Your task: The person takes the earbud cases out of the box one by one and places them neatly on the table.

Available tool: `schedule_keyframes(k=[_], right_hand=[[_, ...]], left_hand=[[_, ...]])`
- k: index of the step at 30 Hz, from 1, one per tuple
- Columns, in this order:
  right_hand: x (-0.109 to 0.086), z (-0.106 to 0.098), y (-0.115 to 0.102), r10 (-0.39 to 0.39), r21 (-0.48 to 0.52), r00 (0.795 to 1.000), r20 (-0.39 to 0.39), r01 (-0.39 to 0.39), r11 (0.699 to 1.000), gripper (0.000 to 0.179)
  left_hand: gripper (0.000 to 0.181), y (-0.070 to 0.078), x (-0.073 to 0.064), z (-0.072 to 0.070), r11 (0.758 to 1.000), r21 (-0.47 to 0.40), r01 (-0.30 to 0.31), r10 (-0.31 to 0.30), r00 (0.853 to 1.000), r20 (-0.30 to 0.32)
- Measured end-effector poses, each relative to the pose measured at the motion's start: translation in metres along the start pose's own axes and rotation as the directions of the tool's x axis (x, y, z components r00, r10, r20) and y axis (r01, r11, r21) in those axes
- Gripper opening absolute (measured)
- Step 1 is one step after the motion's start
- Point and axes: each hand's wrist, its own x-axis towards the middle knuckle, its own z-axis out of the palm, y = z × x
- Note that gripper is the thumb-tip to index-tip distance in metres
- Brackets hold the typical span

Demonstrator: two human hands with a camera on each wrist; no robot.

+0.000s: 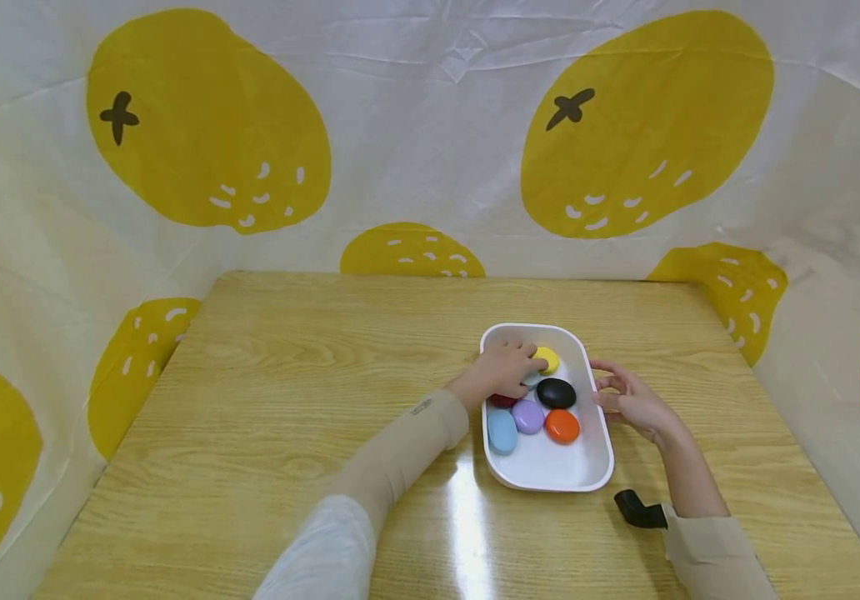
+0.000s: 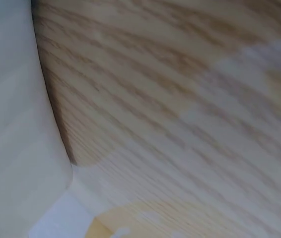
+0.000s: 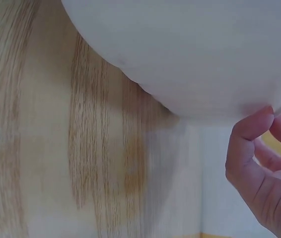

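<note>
A white tray [image 1: 550, 471] with rounded corners holds several smooth, rounded, pebble-like pieces. My left hand [image 1: 507, 368] reaches over its left wall, palm down, and covers part of the pieces; what lies under the fingers is hidden. Beside the thumb is a yellow piece [image 1: 547, 359], with a black one [image 1: 556, 393] close by. A dark red piece [image 1: 502, 401] shows partly below the hand. Nearer to me lie purple [image 1: 527, 417], orange [image 1: 562, 426] and light blue [image 1: 502, 431] pieces. My right hand [image 1: 636, 408] holds the tray's right rim with curled fingers; the thumb [image 3: 252, 124] presses the outer wall.
The tray stands on a wood-grain table [image 1: 310, 358], right of centre. A black bent tube-like piece [image 1: 638, 510] sits at the right sleeve. White cloth [image 1: 430, 133] with yellow fruit prints hangs behind the table and along both sides.
</note>
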Motion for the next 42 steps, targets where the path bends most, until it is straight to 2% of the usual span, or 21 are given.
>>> schedule_keyframes(k=[6,12,16,21,26,30,33,36,38,42], right_hand=[[-0.001,0.0,-0.001,0.011,0.003,1.0,0.008,-0.011,1.0,0.061],[0.0,0.0,-0.002,0.014,-0.008,1.0,0.005,-0.014,1.0,0.062],[0.0,0.0,-0.002,0.011,-0.016,1.0,0.003,-0.011,1.0,0.061],[0.0,0.0,-0.002,0.007,-0.02,1.0,0.005,-0.007,1.0,0.061],[0.0,0.0,-0.001,0.005,-0.02,1.0,0.005,-0.004,1.0,0.062],[0.0,0.001,-0.001,0.003,-0.017,1.0,0.004,-0.003,1.0,0.061],[0.0,0.001,-0.001,0.002,-0.018,1.0,0.002,-0.002,1.0,0.061],[0.0,0.002,-0.002,0.0,-0.024,1.0,0.001,0.0,1.0,0.061],[0.0,0.002,-0.002,0.001,-0.027,1.0,0.001,-0.001,1.0,0.061],[0.0,0.002,-0.002,0.004,-0.034,1.0,-0.001,-0.004,0.999,0.061]], left_hand=[[0.051,0.002,0.001,0.0,1.0,-0.004,0.013,-0.013,1.0,0.026],[0.053,0.001,0.002,0.003,1.0,0.002,0.005,-0.005,1.0,0.014],[0.053,-0.001,0.001,0.003,1.0,0.013,-0.012,0.012,0.999,-0.03],[0.053,-0.002,-0.001,-0.002,1.0,0.016,-0.014,0.016,0.992,-0.123],[0.049,-0.005,-0.007,-0.016,0.998,-0.026,0.059,-0.063,0.979,-0.194],[0.05,-0.014,-0.017,-0.026,0.981,-0.113,0.159,-0.18,0.959,-0.221],[0.049,-0.026,-0.027,-0.028,0.955,-0.171,0.244,-0.28,0.93,-0.238],[0.048,-0.039,-0.038,-0.025,0.924,-0.206,0.322,-0.368,0.894,-0.255],[0.049,-0.046,-0.045,-0.02,0.905,-0.232,0.356,-0.41,0.875,-0.256],[0.048,-0.057,-0.055,-0.006,0.876,-0.281,0.393,-0.457,0.862,-0.22]])
